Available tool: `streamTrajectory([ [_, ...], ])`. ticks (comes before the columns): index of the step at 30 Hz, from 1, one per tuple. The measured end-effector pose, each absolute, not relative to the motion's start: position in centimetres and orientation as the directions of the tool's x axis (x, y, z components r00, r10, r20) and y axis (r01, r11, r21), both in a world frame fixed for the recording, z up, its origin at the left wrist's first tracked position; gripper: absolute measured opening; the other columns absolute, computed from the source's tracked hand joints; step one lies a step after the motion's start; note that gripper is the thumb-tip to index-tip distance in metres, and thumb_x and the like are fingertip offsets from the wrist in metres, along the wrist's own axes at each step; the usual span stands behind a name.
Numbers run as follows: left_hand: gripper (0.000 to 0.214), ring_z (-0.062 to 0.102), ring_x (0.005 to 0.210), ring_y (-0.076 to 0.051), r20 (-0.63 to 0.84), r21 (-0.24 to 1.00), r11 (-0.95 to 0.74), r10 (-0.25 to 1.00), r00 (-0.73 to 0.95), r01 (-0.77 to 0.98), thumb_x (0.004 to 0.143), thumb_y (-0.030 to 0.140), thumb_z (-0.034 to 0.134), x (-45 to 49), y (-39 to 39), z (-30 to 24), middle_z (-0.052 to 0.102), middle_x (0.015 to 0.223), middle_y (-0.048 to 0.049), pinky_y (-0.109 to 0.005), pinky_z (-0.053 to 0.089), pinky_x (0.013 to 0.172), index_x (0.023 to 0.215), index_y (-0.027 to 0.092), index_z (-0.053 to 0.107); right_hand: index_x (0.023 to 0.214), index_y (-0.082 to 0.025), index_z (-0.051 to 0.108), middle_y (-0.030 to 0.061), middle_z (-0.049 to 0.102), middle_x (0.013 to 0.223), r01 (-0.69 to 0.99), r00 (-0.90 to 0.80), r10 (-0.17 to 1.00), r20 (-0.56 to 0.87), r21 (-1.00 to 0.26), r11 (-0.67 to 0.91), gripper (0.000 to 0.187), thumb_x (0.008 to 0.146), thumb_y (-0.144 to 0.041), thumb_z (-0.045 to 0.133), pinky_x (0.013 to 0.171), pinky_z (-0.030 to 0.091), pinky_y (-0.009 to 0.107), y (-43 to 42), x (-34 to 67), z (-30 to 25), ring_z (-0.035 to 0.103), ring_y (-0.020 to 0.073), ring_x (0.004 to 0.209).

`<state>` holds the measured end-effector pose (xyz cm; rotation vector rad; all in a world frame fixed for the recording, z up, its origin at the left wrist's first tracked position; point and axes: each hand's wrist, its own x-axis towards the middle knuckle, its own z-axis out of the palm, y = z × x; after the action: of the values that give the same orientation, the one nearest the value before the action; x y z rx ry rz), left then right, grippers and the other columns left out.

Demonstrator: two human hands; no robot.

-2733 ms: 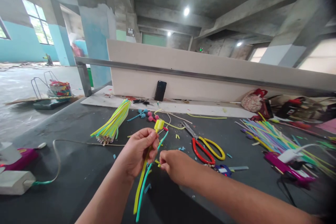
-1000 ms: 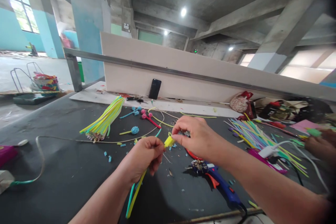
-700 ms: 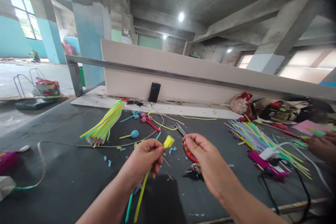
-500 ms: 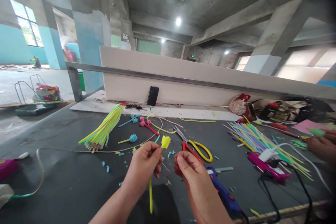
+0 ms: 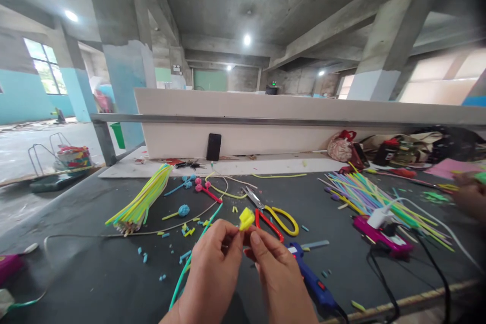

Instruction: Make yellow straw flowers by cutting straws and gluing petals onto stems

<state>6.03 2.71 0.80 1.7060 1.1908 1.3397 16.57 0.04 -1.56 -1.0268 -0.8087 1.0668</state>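
- Spanning the whole near scene, the dark grey work table (image 5: 94, 263) carries all loose material; a long white board with a grey metal rail (image 5: 266, 121) closes its far edge.
- Fanned bundle of multicoloured thin foam strips (image 5: 372, 197): lies at right, well apart from both hands.
- Bundle of yellow and green foam strips (image 5: 140, 202): lies at far left of the hands, tilted.
- Left hand (image 5: 212, 276): near centre, fingers closed in a pinch on the stem of the small yellow foam bud (image 5: 246, 218).
- Right hand (image 5: 279, 278): just right of the left hand, touching it; fingertips closed on the same stem just below the bud.
- Small yellow foam bud: raised above the table, directly above both sets of fingertips, near the scissor handles in the view.
- Blue hot-glue gun (image 5: 313, 278): lies on the table just right of the right hand.
- Scissors with one red and one yellow handle (image 5: 273, 215): lie flat just beyond the hands.
- Teal foam strip (image 5: 190, 258): runs from behind the left hand toward the far side.
- Black phone (image 5: 213, 147): leans upright against the white board.
- Another person's hand (image 5: 469, 195): at the far right edge, blurred.
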Motion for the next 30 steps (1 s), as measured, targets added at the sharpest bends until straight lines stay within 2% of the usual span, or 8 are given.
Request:
streamTrajectory([
  [4, 0.017, 0.049, 0.053, -0.013, 0.447, 0.819, -0.433, 0.893, 0.054, 0.377, 0.076, 0.031, 0.058, 6.5, 2.1, 0.0, 0.057, 0.059, 0.0001, -0.023, 0.036, 0.053, 0.061, 0.022, 0.056, 0.09, -0.025, 0.073, 0.0023, 0.072, 0.09, -0.319, 0.299, 0.954, 0.025, -0.94, 0.125, 0.025, 0.074, -0.043, 0.065, 0.085, 0.041, 0.033, -0.1, 16.9, -1.8, 0.06, 0.0212, 0.093],
  [9, 0.017, 0.049, 0.053, -0.013, 0.479, 0.766, -0.427, 0.877, 0.016, 0.48, 0.078, 0.029, 0.052, 6.1, 2.3, -1.0, 0.056, 0.057, 0.0008, -0.023, 0.036, 0.053, 0.063, 0.021, 0.055, 0.09, -0.022, 0.073, 0.0067, 0.07, 0.103, -0.273, 0.339, 0.941, 0.001, -0.957, 0.099, 0.033, 0.071, -0.048, 0.066, 0.091, 0.038, 0.036, -0.1, 17.2, -2.7, 0.058, 0.0247, 0.101],
  [12, 0.018, 0.051, 0.056, -0.013, 0.429, 0.795, -0.381, 0.903, 0.007, 0.472, 0.08, 0.03, 0.05, 5.9, 2.2, -1.7, 0.057, 0.06, 0.0007, -0.024, 0.038, 0.055, 0.066, 0.021, 0.056, 0.095, -0.022, 0.072, 0.0066, 0.072, 0.098, -0.219, 0.256, 0.967, 0.014, -0.973, 0.073, 0.034, 0.071, -0.046, 0.067, 0.091, 0.039, 0.036, -0.1, 16.9, -2.9, 0.059, 0.0245, 0.1],
  [16, 0.016, 0.052, 0.058, -0.013, 0.33, 0.862, -0.295, 0.944, -0.015, 0.412, 0.079, 0.027, 0.05, 5.7, 2.0, -2.5, 0.058, 0.062, 0.0005, -0.023, 0.04, 0.057, 0.067, 0.019, 0.056, 0.091, -0.021, 0.074, 0.0055, 0.074, 0.089, -0.158, 0.152, 0.988, -0.014, -0.987, 0.011, 0.031, 0.069, -0.042, 0.069, 0.088, 0.043, 0.034, 0.0, 16.2, -2.6, 0.063, 0.0251, 0.094],
  [23, 0.014, 0.053, 0.06, -0.013, 0.307, 0.883, -0.264, 0.95, -0.052, 0.388, 0.077, 0.017, 0.047, 5.8, 1.4, -3.3, 0.057, 0.063, -0.0007, -0.025, 0.041, 0.058, 0.065, 0.018, 0.054, 0.085, -0.018, 0.073, 0.0054, 0.074, 0.082, -0.052, 0.222, 0.962, -0.159, -0.987, -0.151, 0.034, 0.063, -0.044, 0.071, 0.077, 0.047, 0.032, 0.2, 16.4, -2.6, 0.064, 0.0284, 0.087],
  [30, 0.015, 0.059, 0.073, -0.018, 0.316, 0.894, -0.275, 0.946, -0.065, 0.354, 0.078, 0.014, 0.045, 6.7, 0.1, -4.2, 0.063, 0.077, -0.0046, -0.03, 0.046, 0.065, 0.079, 0.021, 0.058, 0.075, -0.02, 0.068, 0.005, 0.074, 0.075, -0.118, 0.228, 0.942, -0.248, -0.967, -0.226, 0.03, 0.062, -0.047, 0.071, 0.07, 0.051, 0.031, 0.6, 16.6, -3.5, 0.066, 0.0288, 0.083],
])
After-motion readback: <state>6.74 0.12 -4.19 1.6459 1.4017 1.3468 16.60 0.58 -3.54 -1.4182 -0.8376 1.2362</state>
